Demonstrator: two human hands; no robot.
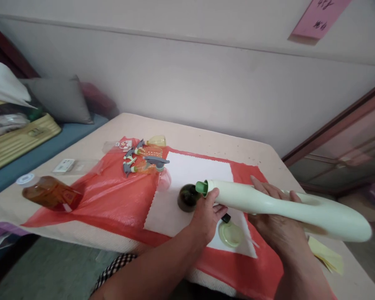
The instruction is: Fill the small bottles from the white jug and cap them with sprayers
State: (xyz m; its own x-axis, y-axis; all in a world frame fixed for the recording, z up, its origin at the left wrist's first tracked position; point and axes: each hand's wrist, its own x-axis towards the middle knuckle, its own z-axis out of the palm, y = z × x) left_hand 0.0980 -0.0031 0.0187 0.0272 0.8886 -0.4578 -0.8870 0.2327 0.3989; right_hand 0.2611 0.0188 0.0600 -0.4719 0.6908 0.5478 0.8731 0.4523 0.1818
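A long pale green bottle point(287, 206) with a green spout is held almost level over the table, spout pointing left. My right hand point(276, 223) grips its narrow middle from below. My left hand point(206, 214) holds the neck just behind the spout. The spout hangs right above a small dark green round bottle point(186, 196) standing on a white cloth point(190, 175). A pale green cap point(230, 233) lies on the cloth under the big bottle.
A red plastic sheet point(112, 200) covers the beige table point(212, 139). Several small spray bottles point(145, 158) lie at its far edge. An amber bottle point(50, 192) lies at left. Yellow papers point(326, 254) sit at right. Pillows and a bed lie at far left.
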